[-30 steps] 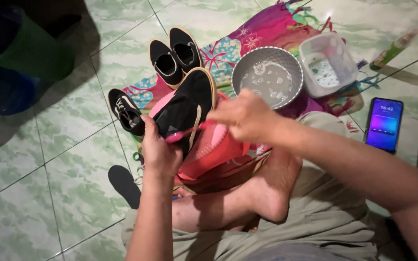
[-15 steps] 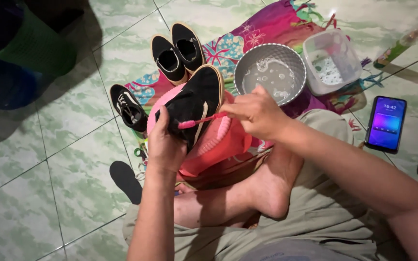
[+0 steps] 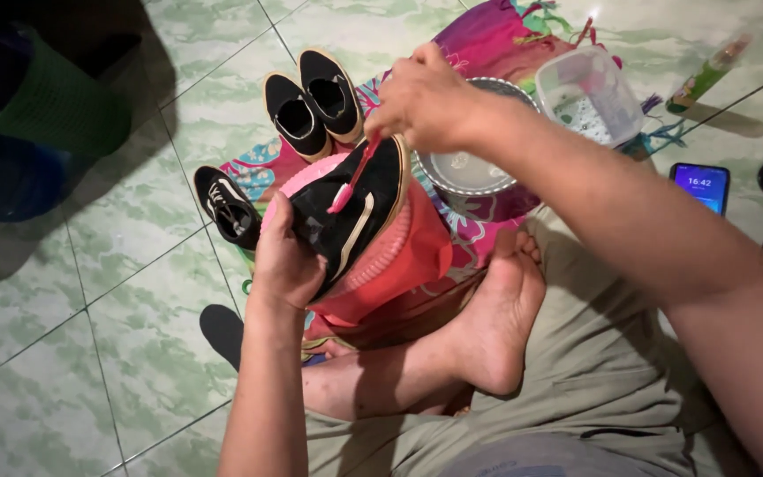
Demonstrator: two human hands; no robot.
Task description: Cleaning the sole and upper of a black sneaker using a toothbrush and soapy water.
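Observation:
My left hand (image 3: 286, 258) grips a black sneaker with a tan sole (image 3: 352, 212) by its heel end, holding it over a pink basin lined with a red bag (image 3: 399, 256). My right hand (image 3: 426, 99) holds a pink brush (image 3: 353, 177) by its handle, and the bristle end rests on the sneaker's side. A silver metal bowl (image 3: 465, 172) sits just behind the sneaker, partly hidden by my right forearm.
A pair of black slip-on shoes (image 3: 315, 102) and one black lace-up sneaker (image 3: 227, 208) lie on a colourful cloth (image 3: 496, 40). A clear plastic tub (image 3: 589, 93), a green bottle (image 3: 708, 75) and a phone (image 3: 699, 185) lie right. My bare foot (image 3: 496, 327) rests below the basin. Green buckets (image 3: 55, 106) stand left.
My right hand has lifted up and away toward the bowl, drawing the brush along the sneaker. The left hand has tilted the sneaker slightly.

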